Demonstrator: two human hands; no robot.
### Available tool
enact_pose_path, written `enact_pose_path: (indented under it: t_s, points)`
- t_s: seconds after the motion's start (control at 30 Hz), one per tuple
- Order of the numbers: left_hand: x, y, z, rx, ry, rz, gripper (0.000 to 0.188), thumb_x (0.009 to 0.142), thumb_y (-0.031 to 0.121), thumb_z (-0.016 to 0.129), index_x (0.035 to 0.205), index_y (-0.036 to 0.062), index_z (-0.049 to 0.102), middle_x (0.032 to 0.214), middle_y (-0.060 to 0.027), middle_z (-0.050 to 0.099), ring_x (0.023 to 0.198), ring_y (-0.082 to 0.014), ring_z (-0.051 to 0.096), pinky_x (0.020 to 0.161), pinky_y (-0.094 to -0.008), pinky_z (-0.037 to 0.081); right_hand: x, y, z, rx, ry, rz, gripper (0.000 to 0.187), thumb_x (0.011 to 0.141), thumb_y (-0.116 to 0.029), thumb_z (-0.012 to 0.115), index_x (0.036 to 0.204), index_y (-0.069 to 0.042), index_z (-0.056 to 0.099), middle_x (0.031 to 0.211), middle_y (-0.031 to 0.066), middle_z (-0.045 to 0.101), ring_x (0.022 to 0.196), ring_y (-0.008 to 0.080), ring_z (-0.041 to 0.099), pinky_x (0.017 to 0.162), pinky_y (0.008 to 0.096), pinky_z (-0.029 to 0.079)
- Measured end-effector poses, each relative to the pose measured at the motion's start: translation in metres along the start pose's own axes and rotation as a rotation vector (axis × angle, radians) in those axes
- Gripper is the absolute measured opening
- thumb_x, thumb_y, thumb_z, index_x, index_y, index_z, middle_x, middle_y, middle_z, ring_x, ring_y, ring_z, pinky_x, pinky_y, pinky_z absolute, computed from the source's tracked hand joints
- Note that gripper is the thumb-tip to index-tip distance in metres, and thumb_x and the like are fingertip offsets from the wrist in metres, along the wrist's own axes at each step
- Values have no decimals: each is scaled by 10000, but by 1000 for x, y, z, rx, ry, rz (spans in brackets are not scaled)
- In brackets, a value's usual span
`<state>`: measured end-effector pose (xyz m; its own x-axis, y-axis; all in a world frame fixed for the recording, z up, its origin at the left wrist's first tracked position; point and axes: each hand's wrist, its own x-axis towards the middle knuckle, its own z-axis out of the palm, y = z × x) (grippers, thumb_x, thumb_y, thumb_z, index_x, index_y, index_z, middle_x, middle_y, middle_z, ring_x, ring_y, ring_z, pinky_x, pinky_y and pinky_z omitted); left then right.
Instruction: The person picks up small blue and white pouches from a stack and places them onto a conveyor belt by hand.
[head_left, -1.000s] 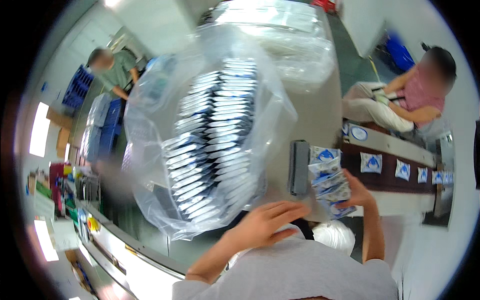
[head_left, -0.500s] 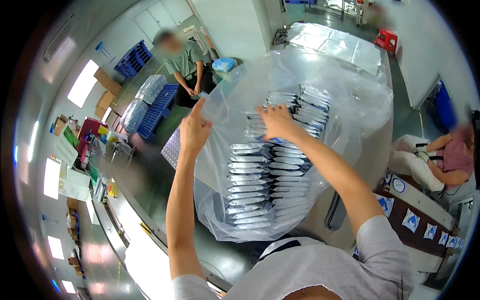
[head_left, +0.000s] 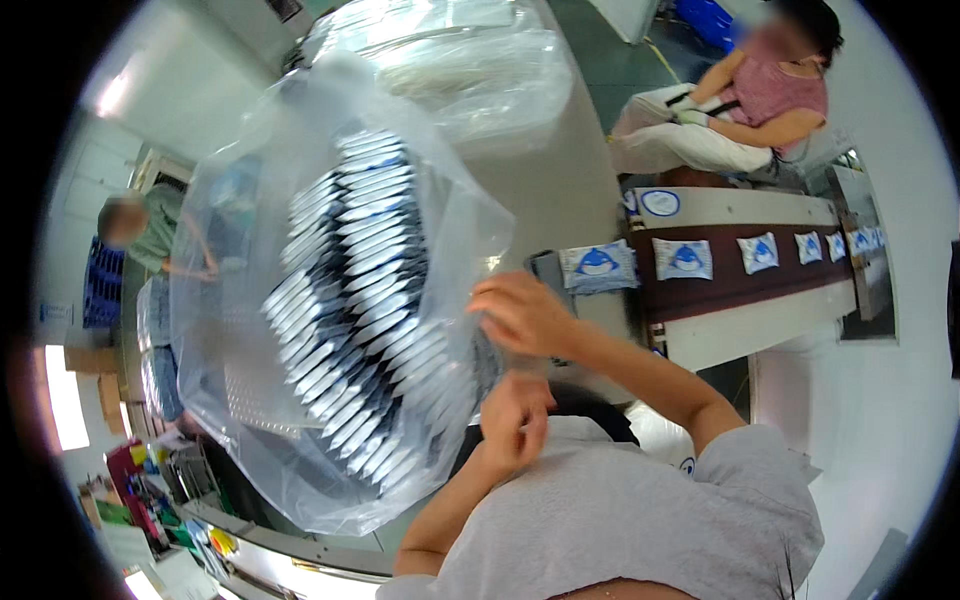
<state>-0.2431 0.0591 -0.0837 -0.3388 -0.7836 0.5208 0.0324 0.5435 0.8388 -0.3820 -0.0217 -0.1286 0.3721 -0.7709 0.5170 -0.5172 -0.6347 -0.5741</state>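
A large clear plastic bag [head_left: 235,400] stands open on the table, to the left of my hands. Inside it, silver packets [head_left: 375,225] stand on edge in two long, tightly packed rows. My right hand [head_left: 525,315] is beside the bag's right side, its fingers bent and somewhat apart, holding nothing I can see. Close in front of my shirt, my left hand [head_left: 515,415] has its fingers curled in, with nothing visible in them. A small pile of white packets with a blue whale picture [head_left: 598,268] lies just beyond my right hand.
To the right, a dark brown conveyor belt [head_left: 720,285] carries several spaced whale packets. A person in a pink top [head_left: 785,105] sits beyond it; another in green [head_left: 155,235] sits at the far left. Flat clear bags [head_left: 480,85] lie at the table's far end.
My view has turned right, toward the conveyor. Both hands have come away from the bag and its packets and drawn in near my body; the left fingers have curled.
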Motion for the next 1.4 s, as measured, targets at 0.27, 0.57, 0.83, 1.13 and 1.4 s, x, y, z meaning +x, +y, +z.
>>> enact_pose_path:
  t_s: [0.27,0.57,0.83,1.13,1.4]
  points:
    - [-80,-155,159,-490,-178,-1234,186,894,181,587,970,22,528,836,-28,530,785,-109,492,716,-267,423,-96,176,-182,-76,-171,603,302,797,-114,602,1086,-37,559,1095,147,560,942,285,577,817,358,463]
    - [-26,-239,254,-860,588,-1554,561,767,515,691,1091,92,518,870,-2,555,744,-133,504,649,-264,417,-129,256,-44,-52,-1002,906,731,799,-668,504,1079,-4,627,1088,223,616,1056,348,567,884,387,457]
    - [-44,-221,226,-1094,659,-1327,668,769,385,731,1305,149,410,1222,-25,524,1112,-182,507,929,-353,436,-182,204,-24,7,-453,982,818,789,-722,428,1035,26,645,1109,265,583,1077,402,533,926,448,400]
    - [-44,-144,106,-1030,113,-1282,495,795,255,711,1197,80,482,1034,-66,609,921,-207,622,804,-384,525,-119,71,-58,429,461,751,387,863,-342,610,965,31,620,912,188,644,831,274,624,727,341,463]
    - [-55,-63,66,-1393,205,-981,734,751,487,648,1329,98,416,1239,-151,543,1132,-331,527,981,-489,409,-89,-14,-126,-131,-53,914,380,948,-305,493,1147,17,457,974,201,569,801,291,585,747,360,444]
